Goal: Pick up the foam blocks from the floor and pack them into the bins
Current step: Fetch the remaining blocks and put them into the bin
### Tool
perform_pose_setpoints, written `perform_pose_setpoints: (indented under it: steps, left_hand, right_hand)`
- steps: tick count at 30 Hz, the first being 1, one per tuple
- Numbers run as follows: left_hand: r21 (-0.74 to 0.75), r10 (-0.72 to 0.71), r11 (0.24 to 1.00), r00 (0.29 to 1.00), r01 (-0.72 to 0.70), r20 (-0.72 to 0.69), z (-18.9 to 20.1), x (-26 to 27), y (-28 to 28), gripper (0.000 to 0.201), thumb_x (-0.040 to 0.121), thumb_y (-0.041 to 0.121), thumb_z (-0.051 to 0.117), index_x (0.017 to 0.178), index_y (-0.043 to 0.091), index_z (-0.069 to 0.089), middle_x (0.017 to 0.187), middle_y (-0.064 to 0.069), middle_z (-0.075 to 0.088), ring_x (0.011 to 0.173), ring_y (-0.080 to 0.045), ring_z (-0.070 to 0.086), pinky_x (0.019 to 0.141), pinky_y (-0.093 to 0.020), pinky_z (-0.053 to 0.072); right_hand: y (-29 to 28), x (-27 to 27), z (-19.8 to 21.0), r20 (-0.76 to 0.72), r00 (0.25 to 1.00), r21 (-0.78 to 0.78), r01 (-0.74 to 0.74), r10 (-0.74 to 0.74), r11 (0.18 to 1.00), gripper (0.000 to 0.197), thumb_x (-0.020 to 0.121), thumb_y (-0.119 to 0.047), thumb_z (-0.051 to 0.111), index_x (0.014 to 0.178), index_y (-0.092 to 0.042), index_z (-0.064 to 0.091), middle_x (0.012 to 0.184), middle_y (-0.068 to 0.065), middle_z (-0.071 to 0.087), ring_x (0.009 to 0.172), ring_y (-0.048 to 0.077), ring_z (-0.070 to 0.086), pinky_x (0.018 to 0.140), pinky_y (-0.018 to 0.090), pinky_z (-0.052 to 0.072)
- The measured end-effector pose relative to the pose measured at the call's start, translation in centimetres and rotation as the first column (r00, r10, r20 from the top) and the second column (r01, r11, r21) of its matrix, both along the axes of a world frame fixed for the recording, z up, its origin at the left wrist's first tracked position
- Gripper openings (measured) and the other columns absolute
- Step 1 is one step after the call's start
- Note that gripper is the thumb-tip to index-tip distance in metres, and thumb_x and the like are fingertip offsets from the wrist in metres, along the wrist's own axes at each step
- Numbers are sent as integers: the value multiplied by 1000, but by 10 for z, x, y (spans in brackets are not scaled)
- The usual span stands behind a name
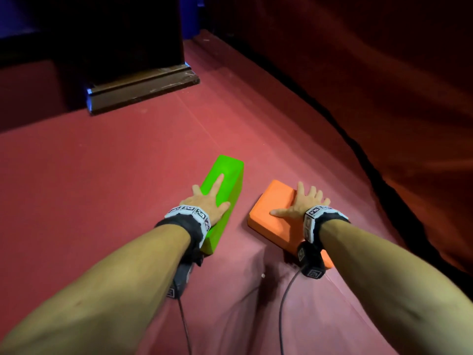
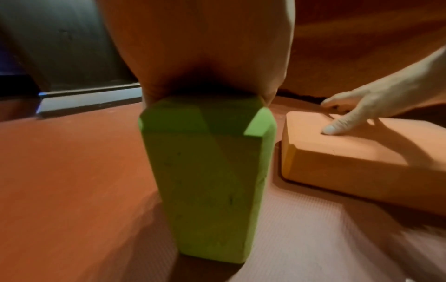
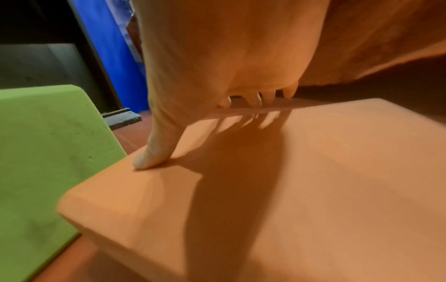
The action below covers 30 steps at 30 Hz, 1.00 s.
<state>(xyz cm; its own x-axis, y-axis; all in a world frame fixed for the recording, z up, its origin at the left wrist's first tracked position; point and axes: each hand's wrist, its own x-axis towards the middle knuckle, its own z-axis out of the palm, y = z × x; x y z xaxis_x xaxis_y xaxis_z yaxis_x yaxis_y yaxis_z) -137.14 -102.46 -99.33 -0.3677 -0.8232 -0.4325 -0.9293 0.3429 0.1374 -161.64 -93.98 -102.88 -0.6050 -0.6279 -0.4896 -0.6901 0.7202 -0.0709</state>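
The left hand (image 1: pixel 208 201) lies spread over the top of the green foam block (image 1: pixel 225 180), index finger straight along it toward 12 o'clock, thumb down the block's right side and the other fingers over its left edge; the left wrist view shows the palm straddling the narrow top, though whether the fingers squeeze the sides cannot be told. This green block stands on a long narrow face on the red floor (image 1: pixel 102 188), pointing toward 1 o'clock.

Just beside it at 3 o'clock, apart by a narrow strip of floor, the orange foam block (image 1: pixel 273 211) lies flat on its broad face. The right hand (image 1: pixel 302 203) rests on it with fingers splayed: the thumb tip presses the top near the left edge, and the four fingertips reach over the far edge, their grip on that side hidden.

Open floor spreads wide at 9 to 11 o'clock. At 11 o'clock, well apart, stands a dark wooden plinth (image 1: pixel 143 85). From 1 to 4 o'clock a dark cable or seam (image 1: pixel 358 149) runs along the floor's edge, near the orange block's right side, under a reddish draped cloth (image 1: pixel 384 73).
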Motion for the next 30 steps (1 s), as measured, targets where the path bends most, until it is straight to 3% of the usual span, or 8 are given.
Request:
perform_pose_setpoints:
  steps: [4,8,11,16,22,24,27,30]
  left_hand:
    - [30,7,1000,1000,-7,0,2,-1,0,73,96,62,35,147,55,-17,142,-18,24,115,-43,56,97,-46,43]
    - [26,15,1000,1000,-15,-1,0,0,-1,72,96,63,35,147,55,-16,142,-17,24,113,-43,56,95,-47,44]
    - [34,22,999,1000,-22,-2,-1,-1,-2,73,96,64,36,146,56,-16,140,-17,24,111,-44,56,94,-49,47]
    - [50,23,998,1000,-23,-9,0,-1,-3,75,96,62,39,147,56,-16,145,-20,20,109,-47,56,86,-44,45]
    - [60,40,997,999,-39,-7,3,-2,-1,79,94,63,44,147,56,-15,149,-20,17,112,-49,55,92,-45,45]
    - [63,28,998,1000,-28,-10,6,-1,1,89,89,64,52,147,56,-15,148,-19,17,108,-47,58,84,-39,45]
    - [79,17,997,1000,-16,-8,9,0,4,102,82,65,61,146,57,-17,146,-17,17,102,-44,60,78,-35,43]
    - [74,18,997,1000,-17,-8,9,-1,3,104,81,62,64,145,57,-17,144,-18,19,96,-43,60,75,-34,43]
  right_hand:
    - [2,1,1,-35,999,43,2,-1,999,133,50,-90,63,152,-19,15,149,15,33,137,36,31,110,49,23]
    - [-2,5,6,-111,994,13,-5,7,1000,121,39,-89,68,130,-12,42,132,13,46,125,33,42,102,45,29]
    - [-6,12,9,-113,993,-73,-49,41,996,119,39,-81,77,126,-9,40,130,10,48,123,31,47,102,45,30]
    - [-15,14,34,-20,990,-82,-139,138,987,94,53,-69,82,108,-11,32,120,13,62,115,36,56,98,44,35]
    - [-7,17,41,-87,982,-72,-172,166,982,108,45,-77,79,125,-18,37,129,13,51,123,33,43,99,44,34]
    - [-2,19,41,-108,985,-137,-149,134,979,108,44,-82,74,130,-27,37,128,11,47,123,32,39,97,48,35]
    - [0,21,42,-78,992,-215,-116,102,970,105,53,-81,70,140,-38,29,130,12,40,125,33,35,95,52,39]
    - [-3,33,43,-21,975,-156,-223,223,962,98,74,-68,64,150,-47,6,141,14,33,130,36,37,101,51,39]
